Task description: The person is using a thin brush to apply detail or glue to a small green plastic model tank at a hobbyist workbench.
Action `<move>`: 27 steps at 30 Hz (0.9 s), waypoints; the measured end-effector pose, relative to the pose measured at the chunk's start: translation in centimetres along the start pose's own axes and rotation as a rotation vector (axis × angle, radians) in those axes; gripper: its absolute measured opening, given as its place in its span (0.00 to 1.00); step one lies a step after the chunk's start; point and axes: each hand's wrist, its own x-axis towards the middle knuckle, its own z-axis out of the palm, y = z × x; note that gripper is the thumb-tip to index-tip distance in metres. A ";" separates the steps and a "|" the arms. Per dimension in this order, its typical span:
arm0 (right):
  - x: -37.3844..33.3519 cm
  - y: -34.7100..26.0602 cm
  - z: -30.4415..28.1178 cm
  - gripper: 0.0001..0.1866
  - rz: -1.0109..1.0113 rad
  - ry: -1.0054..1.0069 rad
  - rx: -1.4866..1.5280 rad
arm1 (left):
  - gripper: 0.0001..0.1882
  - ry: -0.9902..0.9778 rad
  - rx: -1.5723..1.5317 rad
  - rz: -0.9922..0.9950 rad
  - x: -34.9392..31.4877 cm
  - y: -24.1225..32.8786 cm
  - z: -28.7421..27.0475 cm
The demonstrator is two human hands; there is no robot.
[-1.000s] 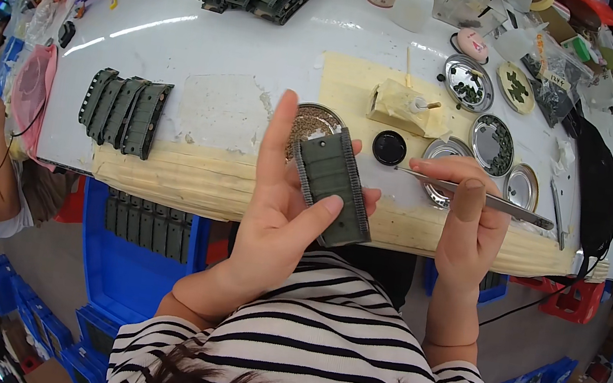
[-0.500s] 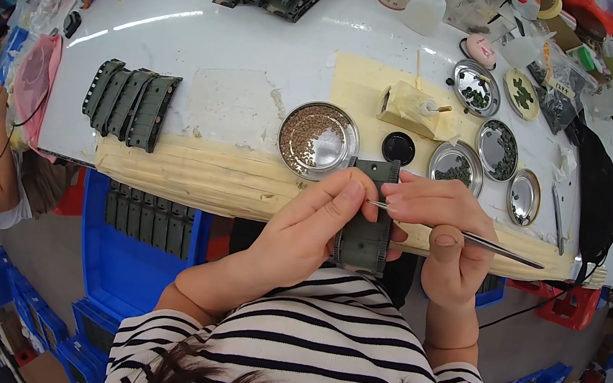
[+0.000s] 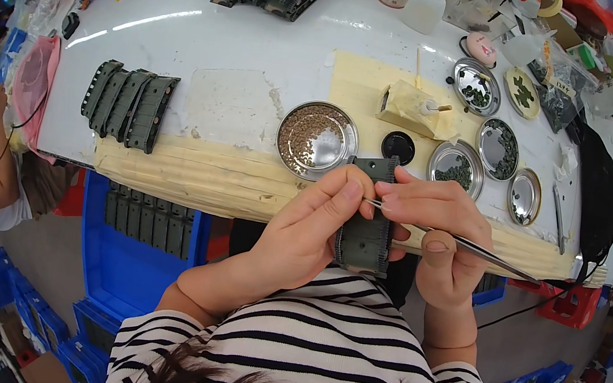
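Note:
A dark green ridged model part (image 3: 363,241), long with toothed edges, is held upright in front of my chest, above the table's near edge. My left hand (image 3: 309,227) is closed on its left side, thumb and forefinger pinched over its upper half. My right hand (image 3: 447,232) grips metal tweezers (image 3: 498,260), which slant down to the right. Their tip reaches the pinched left fingertips, over the part's face; anything tiny at the tip is too small to make out. Some right fingers lie behind the part's right edge.
A steel dish of small brown pieces (image 3: 300,139) stands just beyond my left hand. Beyond my right hand are a dish of green bits (image 3: 454,155), a black lid (image 3: 398,148) and a wrapped block (image 3: 406,110). Similar green parts (image 3: 127,105) lie left; a blue crate (image 3: 106,257) stands below.
The rear end of the tweezers has tipped down a little, and my right hand has shifted slightly with it. The left hand keeps its hold on the green part.

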 end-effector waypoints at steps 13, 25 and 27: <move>0.1 -0.2 0.2 0.10 -0.021 0.000 -0.064 | 0.15 0.022 0.052 0.047 0.1 -0.2 0.3; -0.5 0.7 0.3 0.13 0.005 0.232 0.058 | 0.20 0.137 -0.027 0.040 -0.1 0.4 1.3; -0.7 1.4 -0.4 0.14 0.043 0.339 -0.006 | 0.32 0.164 0.151 0.159 -0.2 0.6 0.9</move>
